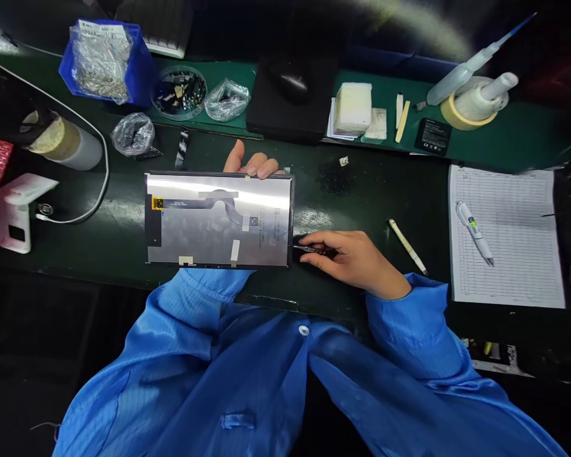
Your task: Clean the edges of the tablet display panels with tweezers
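A display panel (195, 235) with a silvery back lies across my left hand (254, 165), whose fingers curl over its far edge while the palm is hidden beneath. A dark flex cable (195, 204) runs over the back from a yellow connector (157, 202) at the left end, and several pale tape pieces stick to it. Between the thumb and fingers of my right hand (347, 254) is a pair of tweezers (321, 250). Their tip reaches the panel's right edge near its lower corner; whether it grips anything there is too small to tell.
Along the back stand a blue bin (143, 70) with bagged parts, a round dish (179, 92) of small parts, a white block (353, 108) and a dispensing bottle (452, 82). A pen (476, 235) rests on printed sheets (509, 279) at right. A thin stick (408, 246) lies nearer.
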`<state>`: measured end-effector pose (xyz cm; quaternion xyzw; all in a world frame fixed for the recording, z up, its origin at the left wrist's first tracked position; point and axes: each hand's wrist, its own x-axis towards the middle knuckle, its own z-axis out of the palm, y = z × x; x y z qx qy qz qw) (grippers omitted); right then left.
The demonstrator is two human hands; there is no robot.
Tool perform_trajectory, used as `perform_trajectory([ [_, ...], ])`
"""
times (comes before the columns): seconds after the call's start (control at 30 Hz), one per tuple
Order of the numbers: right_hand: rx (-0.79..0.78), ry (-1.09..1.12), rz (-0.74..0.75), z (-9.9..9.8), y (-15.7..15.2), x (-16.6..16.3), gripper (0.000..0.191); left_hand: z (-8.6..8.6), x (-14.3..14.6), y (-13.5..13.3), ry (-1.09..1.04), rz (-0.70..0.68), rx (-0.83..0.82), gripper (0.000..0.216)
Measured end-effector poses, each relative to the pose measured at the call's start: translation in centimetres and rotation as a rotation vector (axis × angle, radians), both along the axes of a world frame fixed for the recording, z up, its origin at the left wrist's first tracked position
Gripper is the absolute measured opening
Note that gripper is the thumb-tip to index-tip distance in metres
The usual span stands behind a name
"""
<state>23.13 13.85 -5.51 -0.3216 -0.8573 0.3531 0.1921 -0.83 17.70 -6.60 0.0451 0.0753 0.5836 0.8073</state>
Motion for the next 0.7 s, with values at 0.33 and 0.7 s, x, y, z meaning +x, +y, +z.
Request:
perform_trajectory([
  [0.33,0.014,0.012,0.034,0.0,0.0,0.0,0.018,1.1,0.3,-0.1,0.198,0.069,-0.115,0.054],
  [0.7,0.051,0.031,0.054,0.3,0.1,0.0,0.018,1.7,0.6,-0.6,0.164,0.101,-0.088,0.050],
])
